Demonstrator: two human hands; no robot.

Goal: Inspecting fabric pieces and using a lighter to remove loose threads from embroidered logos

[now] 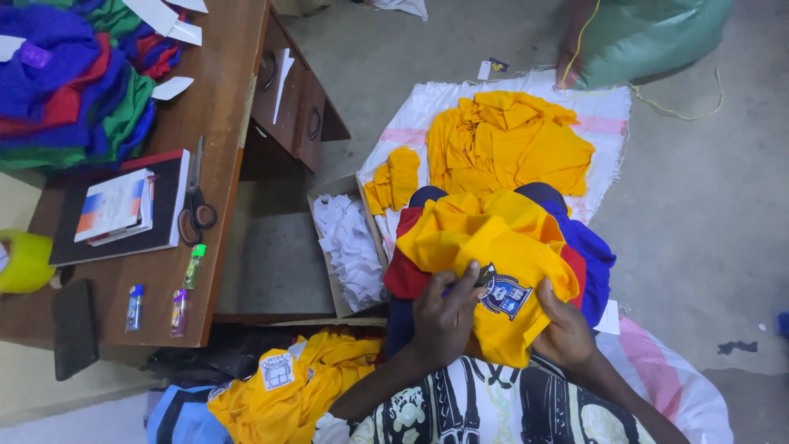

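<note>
A yellow garment (493,247) sits bunched and rumpled on the lap, near the bottom centre of the scene, lying on top of red and blue cloth. Its embroidered crest badge (503,296), shield-shaped in blue and white, faces up on the near part of the fabric, just between the two hands. A thin dark tool (467,284), pinched at the badge's left edge, lies slanted across the cloth; what kind it is cannot be told.

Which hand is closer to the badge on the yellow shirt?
Left. The left hand lies on the yellow shirt with its fingers right beside the badge; the right hand grips the cloth just below and right of it.
</note>
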